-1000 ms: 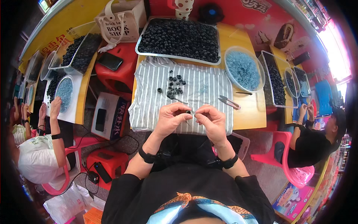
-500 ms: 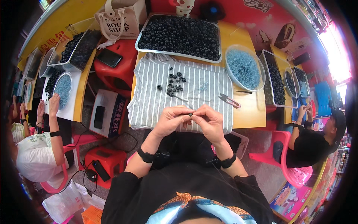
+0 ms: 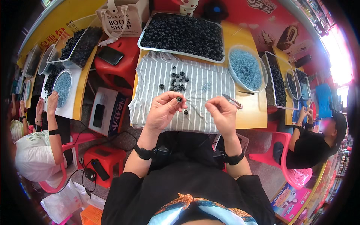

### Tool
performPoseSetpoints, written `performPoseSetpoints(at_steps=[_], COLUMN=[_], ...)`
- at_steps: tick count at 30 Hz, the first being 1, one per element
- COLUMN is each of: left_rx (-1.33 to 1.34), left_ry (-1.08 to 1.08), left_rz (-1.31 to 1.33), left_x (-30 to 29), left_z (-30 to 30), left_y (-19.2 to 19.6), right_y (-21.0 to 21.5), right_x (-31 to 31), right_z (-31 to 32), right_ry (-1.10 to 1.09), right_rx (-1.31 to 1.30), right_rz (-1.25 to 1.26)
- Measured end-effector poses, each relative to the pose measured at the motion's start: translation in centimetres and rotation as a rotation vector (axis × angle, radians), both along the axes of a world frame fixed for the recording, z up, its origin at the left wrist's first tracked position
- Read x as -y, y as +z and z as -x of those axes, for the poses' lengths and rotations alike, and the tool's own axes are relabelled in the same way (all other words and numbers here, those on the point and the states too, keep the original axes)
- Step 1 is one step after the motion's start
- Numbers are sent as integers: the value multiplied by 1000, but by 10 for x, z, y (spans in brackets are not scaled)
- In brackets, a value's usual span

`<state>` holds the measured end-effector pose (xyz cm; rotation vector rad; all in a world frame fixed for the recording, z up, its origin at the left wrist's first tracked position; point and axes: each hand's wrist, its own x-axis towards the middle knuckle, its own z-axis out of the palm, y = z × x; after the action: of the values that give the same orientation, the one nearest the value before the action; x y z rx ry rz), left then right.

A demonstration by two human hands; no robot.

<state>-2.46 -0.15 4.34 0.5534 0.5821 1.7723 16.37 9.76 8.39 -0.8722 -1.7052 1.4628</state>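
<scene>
My left hand [image 3: 160,114] pinches a small black bead-like piece [image 3: 179,99] with a hole, above a grey striped cloth [image 3: 148,93]. My right hand [image 3: 224,115] is apart from it to the right, thumb and forefinger pressed together; anything between them is too small to make out. Between the hands, a single black bead [image 3: 186,112] shows beside a thin dark line; whether it hangs or lies on the cloth I cannot tell. Several loose black beads [image 3: 182,78] lie beyond my left hand, near a small patch of clear blue bits [image 3: 206,86].
Behind the cloth stands a tray [image 3: 180,55] full of black beads. A round tub [image 3: 266,73] of pale blue bits sits right, near snips [image 3: 233,101] and a thin dark tool [image 3: 246,92]. Red stools [image 3: 118,71] stand left; co-workers sit at both sides.
My hands, together before, have moved apart, the left up and left, the right to the right. The black piece stays in my left fingers.
</scene>
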Motion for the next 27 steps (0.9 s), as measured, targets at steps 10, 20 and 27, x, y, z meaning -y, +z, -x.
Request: performPoseSetpoints(at_steps=[10, 20, 27], left_rx=[-26, 179, 198], left_ry=[-96, 3, 15], left_rz=[71, 91, 54], left_x=[7, 8, 13], left_z=[-21, 0, -2], left_y=[-16, -28, -38], right_y=[-8, -13, -27], right_x=[25, 15, 28], right_z=[33, 14, 31], right_ry=[101, 22, 244], right_rx=[-69, 196, 491], right_rz=[-61, -385, -706])
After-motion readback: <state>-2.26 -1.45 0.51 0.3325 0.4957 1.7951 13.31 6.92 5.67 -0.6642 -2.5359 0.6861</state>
